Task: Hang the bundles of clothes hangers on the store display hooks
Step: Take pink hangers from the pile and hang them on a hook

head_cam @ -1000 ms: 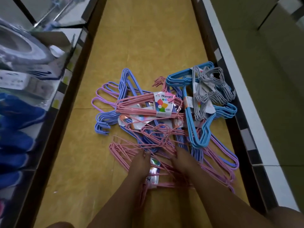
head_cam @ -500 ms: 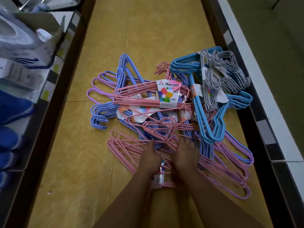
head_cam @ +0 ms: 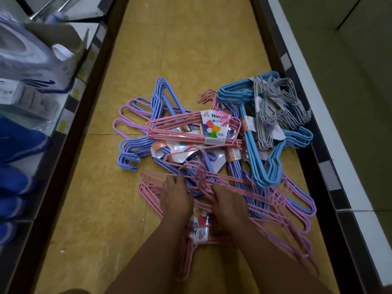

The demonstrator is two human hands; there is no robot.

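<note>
A heap of wire hanger bundles lies on the yellow floor. A pink bundle [head_cam: 180,128] with a "Hanger" label [head_cam: 215,127] lies on top, with purple-blue bundles [head_cam: 135,149] to the left, a light-blue bundle [head_cam: 263,164] and a grey bundle [head_cam: 275,107] to the right. At the near edge lies another pink bundle [head_cam: 152,187] with a label [head_cam: 199,225]. My left hand [head_cam: 175,198] and my right hand [head_cam: 228,202] both reach down onto this bundle, fingers curled into its wires on either side of the label.
A shelf unit [head_cam: 70,115] with packaged goods and blue items runs along the left of the narrow aisle. A dark shelf base with a white edge [head_cam: 331,166] runs along the right. Bare yellow floor [head_cam: 191,49] extends beyond the heap.
Both hands have slid a little further forward into the near pink bundle's wires. The view has shifted slightly; the heap itself has not moved.
</note>
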